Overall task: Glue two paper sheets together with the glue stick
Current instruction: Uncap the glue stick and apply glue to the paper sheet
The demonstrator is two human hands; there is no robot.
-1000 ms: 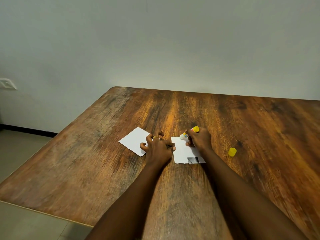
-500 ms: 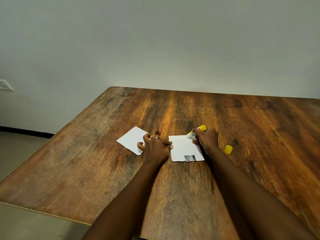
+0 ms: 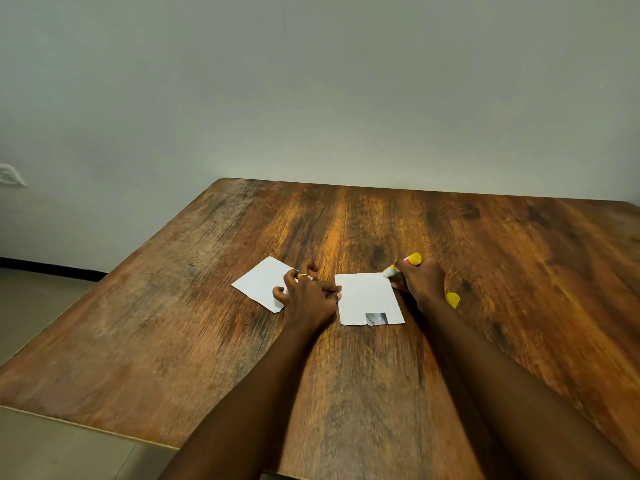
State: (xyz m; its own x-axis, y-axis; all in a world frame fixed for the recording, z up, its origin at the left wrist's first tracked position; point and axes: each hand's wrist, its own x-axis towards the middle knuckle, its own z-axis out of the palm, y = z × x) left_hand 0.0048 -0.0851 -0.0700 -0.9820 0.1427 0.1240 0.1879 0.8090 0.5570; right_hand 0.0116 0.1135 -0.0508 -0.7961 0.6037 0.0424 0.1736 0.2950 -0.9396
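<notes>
Two white paper sheets lie flat on the wooden table (image 3: 381,393). The right sheet (image 3: 367,297) has a small grey printed patch at its near edge. My right hand (image 3: 420,280) grips a yellow-ended glue stick (image 3: 403,265), its white tip touching the far right corner of that sheet. My left hand (image 3: 310,294) rests between the sheets, its fingertips spread, pressing the left edge of the right sheet and lying over the near corner of the left sheet (image 3: 265,282). The glue stick's yellow cap (image 3: 453,300) lies on the table just right of my right wrist.
A pale wall rises behind the table's far edge. The table's left edge runs diagonally, with tiled floor (image 3: 31,306) beyond it. A white wall socket (image 3: 10,174) sits at the far left.
My right hand has carried the glue stick from the sheet's far left part to its far right corner, uncovering more of the sheet. My left hand has stayed in place.
</notes>
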